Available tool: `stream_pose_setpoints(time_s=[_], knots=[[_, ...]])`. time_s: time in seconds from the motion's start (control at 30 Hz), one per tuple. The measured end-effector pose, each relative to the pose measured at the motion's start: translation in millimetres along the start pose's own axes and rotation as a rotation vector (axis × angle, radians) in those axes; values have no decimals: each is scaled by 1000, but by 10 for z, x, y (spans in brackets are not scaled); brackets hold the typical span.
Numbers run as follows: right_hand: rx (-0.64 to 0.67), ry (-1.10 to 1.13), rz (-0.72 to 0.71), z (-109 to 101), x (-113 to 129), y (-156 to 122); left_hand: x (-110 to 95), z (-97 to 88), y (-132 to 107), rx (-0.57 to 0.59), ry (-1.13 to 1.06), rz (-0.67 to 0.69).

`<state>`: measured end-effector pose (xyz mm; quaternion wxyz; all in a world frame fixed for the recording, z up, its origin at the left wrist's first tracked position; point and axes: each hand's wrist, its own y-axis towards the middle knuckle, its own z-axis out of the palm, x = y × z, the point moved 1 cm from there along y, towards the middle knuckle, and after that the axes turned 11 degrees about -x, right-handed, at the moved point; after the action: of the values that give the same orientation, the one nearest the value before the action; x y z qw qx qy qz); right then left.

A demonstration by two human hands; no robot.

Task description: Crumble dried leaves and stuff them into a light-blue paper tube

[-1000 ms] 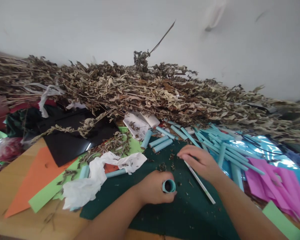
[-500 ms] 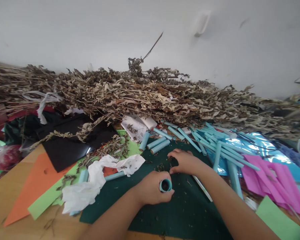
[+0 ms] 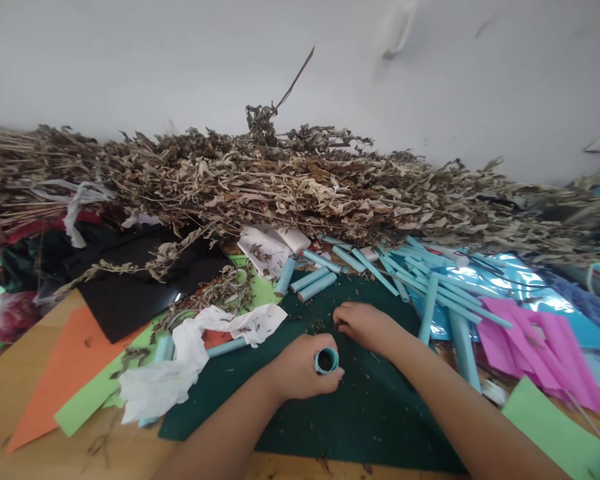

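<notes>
My left hand (image 3: pixel 300 368) is wrapped round a short light-blue paper tube (image 3: pixel 326 360), held upright with its open end facing up. My right hand (image 3: pixel 363 325) rests just beyond it on the dark green mat (image 3: pixel 370 413), fingers curled in a pinch over crumbs of dried leaf (image 3: pixel 320 327); what the fingers hold is too small to make out. Several rolled blue tubes (image 3: pixel 313 283) lie at the mat's far edge.
A long heap of dried leafy stalks (image 3: pixel 290 187) runs across the back against a white wall. Crumpled white tissue (image 3: pixel 180 367), orange, green and black sheets lie left. More blue tubes (image 3: pixel 440 293), pink sheets (image 3: pixel 545 347) and shiny blue foil lie right.
My right hand has left the thin white stick and moved left to the leaf crumbs beside the tube. The left hand has kept hold of the tube.
</notes>
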<state>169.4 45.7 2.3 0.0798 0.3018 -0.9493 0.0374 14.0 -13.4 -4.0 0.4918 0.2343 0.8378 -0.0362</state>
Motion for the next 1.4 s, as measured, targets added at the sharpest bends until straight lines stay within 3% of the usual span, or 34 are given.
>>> stream_pose_setpoints(time_s=[0.13,0.27,0.33,0.4,0.53,0.77,0.9,1.0,1.07,1.23,1.4], knots=[[-38,59,-23,-87,14,-52,19,5,-9,5,-8,0],[-346,467,16,-273,161,-169,39,22,-9,2,-7,-31],[-463,651,-48,-341,288,-230,46,34,-2,6,20,-54],[-498,749,-166,-374,413,-277,47,45,9,14,40,-31],[-493,691,-303,-390,557,-324,43,50,26,19,70,49],[-314,499,-259,-457,565,-386,5,24,30,52,56,38],[-427,570,-304,-514,417,-409,25,33,9,31,23,-26],[-534,547,-219,-476,223,-363,40,28,-8,8,-6,-56],[-484,440,-95,-398,109,-315,34,16,-13,7,-17,-32],[-66,54,70,-124,33,-299,16,-5,-9,21,-7,11],[37,3,99,34,117,-411,24,-1,-7,28,-10,-1]])
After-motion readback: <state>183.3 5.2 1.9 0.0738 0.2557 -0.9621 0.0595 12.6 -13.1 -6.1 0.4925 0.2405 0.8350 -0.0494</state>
